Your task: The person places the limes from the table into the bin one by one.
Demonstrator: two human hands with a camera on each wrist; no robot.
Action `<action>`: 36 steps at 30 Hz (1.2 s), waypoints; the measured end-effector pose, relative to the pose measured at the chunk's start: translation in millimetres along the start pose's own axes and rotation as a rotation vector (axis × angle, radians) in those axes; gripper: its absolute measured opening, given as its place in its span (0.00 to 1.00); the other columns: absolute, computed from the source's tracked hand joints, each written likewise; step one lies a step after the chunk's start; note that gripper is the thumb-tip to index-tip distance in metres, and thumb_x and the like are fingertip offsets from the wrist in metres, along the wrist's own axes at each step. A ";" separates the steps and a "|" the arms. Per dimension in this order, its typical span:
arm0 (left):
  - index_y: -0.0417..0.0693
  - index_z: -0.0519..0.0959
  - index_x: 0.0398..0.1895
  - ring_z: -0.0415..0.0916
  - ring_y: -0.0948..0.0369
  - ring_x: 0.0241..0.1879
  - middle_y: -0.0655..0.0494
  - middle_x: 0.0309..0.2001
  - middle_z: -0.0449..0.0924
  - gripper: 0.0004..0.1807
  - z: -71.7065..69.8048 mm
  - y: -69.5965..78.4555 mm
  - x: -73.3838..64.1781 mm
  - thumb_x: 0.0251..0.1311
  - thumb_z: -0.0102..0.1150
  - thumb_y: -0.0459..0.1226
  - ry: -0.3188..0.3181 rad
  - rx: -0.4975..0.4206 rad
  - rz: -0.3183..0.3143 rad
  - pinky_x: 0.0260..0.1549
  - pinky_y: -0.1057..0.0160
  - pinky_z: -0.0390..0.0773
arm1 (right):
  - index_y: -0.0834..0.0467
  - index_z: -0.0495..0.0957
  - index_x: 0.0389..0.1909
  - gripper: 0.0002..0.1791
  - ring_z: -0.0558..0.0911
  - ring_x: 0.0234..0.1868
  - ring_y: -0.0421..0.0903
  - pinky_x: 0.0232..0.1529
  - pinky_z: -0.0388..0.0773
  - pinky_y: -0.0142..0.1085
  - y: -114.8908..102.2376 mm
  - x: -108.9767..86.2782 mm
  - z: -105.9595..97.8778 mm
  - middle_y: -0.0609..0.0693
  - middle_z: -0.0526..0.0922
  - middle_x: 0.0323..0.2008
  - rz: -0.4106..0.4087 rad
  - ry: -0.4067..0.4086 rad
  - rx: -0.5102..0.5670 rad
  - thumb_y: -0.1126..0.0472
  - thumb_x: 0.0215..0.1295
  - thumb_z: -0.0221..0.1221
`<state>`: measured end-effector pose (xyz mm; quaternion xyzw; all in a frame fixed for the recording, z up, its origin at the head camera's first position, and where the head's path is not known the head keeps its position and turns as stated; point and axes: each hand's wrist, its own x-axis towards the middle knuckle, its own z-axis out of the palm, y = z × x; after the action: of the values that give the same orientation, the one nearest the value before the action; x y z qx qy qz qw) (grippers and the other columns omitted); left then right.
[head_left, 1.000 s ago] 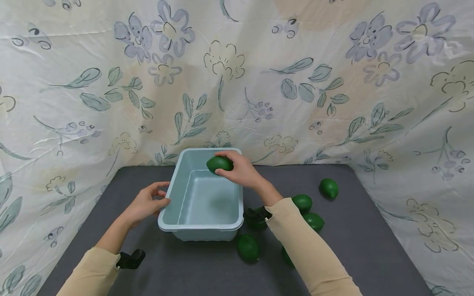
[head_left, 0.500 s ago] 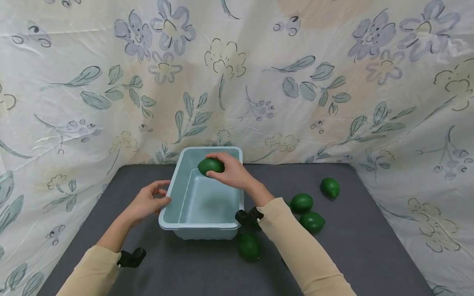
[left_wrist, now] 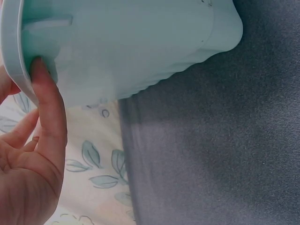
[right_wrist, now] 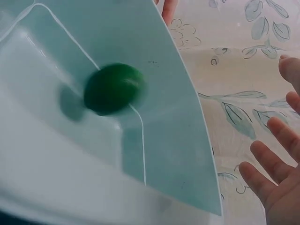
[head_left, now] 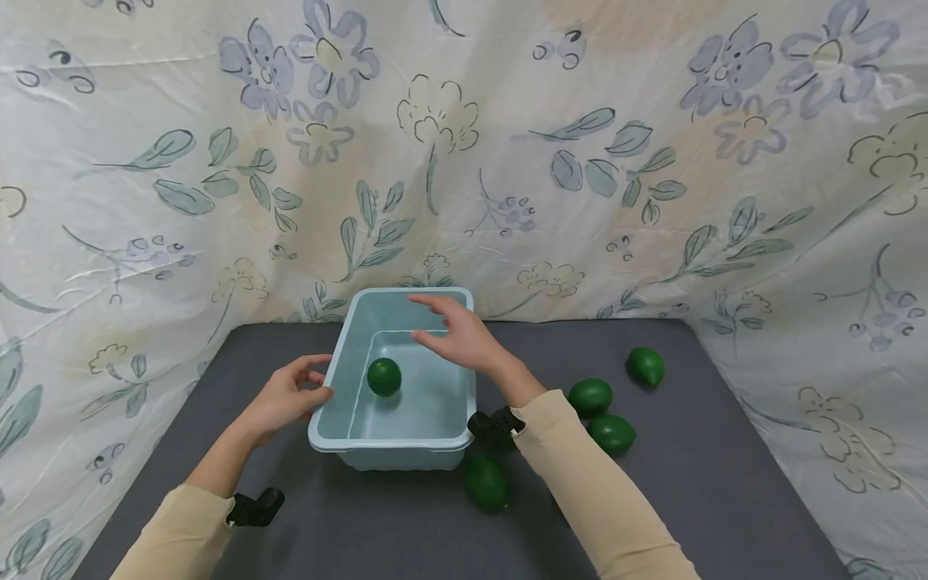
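Note:
A pale blue-green plastic basin (head_left: 391,444) stands on the dark cloth. My left hand (head_left: 293,393) pinches its left rim; in the left wrist view one digit (left_wrist: 49,108) presses up beneath the rim (left_wrist: 13,44). Above the basin's far right part, my right hand (head_left: 464,334) holds nothing, its fingers spread. Inside the basin is a single green lime (head_left: 384,377), toward the left side. The right wrist view shows this lime (right_wrist: 115,89) blurred, its shadow beside it, apart from the right hand's fingers (right_wrist: 272,161).
Right of the basin, limes lie on the cloth: one near its front right corner (head_left: 487,484), a pair (head_left: 611,435) beside the right sleeve, another (head_left: 645,367) farther back. The right forearm partly covers this area. A floral curtain (head_left: 464,161) hangs behind the table (head_left: 696,483).
My right hand carried the lime leftward over the basin, then let go of it. The lime has dropped into the basin. My left hand has stayed at the rim.

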<state>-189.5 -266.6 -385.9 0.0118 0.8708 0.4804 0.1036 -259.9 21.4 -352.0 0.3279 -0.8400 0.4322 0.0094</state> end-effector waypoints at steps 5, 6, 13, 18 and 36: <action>0.43 0.56 0.67 0.76 0.57 0.32 0.40 0.45 0.69 0.34 0.1 -0.5 0.4 0.59 0.56 0.36 -0.007 -0.002 0.005 0.28 0.58 0.80 | 0.49 0.63 0.65 0.30 0.68 0.62 0.49 0.57 0.69 0.45 1.8 -7.0 -6.4 0.48 0.65 0.63 -0.010 0.013 -0.009 0.53 0.62 0.58; 0.43 0.56 0.67 0.76 0.56 0.32 0.40 0.45 0.69 0.34 0.1 -1.0 0.6 0.59 0.56 0.36 -0.008 -0.001 0.005 0.28 0.59 0.80 | 0.49 0.63 0.65 0.30 0.68 0.62 0.49 0.57 0.69 0.44 2.0 -8.6 -7.8 0.48 0.66 0.63 -0.014 0.016 -0.010 0.53 0.62 0.58; 0.43 0.55 0.67 0.77 0.55 0.33 0.40 0.45 0.69 0.34 -0.3 -3.7 0.9 0.58 0.56 0.35 -0.002 -0.007 0.015 0.28 0.58 0.80 | 0.48 0.64 0.65 0.30 0.69 0.60 0.47 0.56 0.70 0.45 2.3 -21.0 -17.5 0.46 0.67 0.61 -0.044 0.056 -0.008 0.55 0.61 0.59; 0.42 0.55 0.67 0.77 0.55 0.33 0.39 0.45 0.69 0.34 -1.2 -2.8 0.1 0.58 0.56 0.34 -0.006 -0.016 0.023 0.28 0.57 0.80 | 0.48 0.65 0.64 0.29 0.70 0.58 0.45 0.55 0.71 0.46 4.8 -30.4 -24.5 0.46 0.69 0.59 -0.081 0.083 -0.020 0.57 0.61 0.59; 0.42 0.55 0.68 0.77 0.55 0.33 0.39 0.45 0.69 0.35 -1.8 -2.7 0.2 0.58 0.56 0.34 -0.015 -0.013 0.026 0.29 0.57 0.81 | 0.48 0.65 0.63 0.30 0.69 0.61 0.44 0.56 0.70 0.45 24.3 -78.1 -54.7 0.46 0.68 0.61 -0.072 0.163 -0.065 0.58 0.59 0.61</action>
<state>-189.8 -269.5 -387.3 0.0259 0.8668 0.4871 0.1040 -226.9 113.8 -358.6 0.3210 -0.8378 0.4292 0.1039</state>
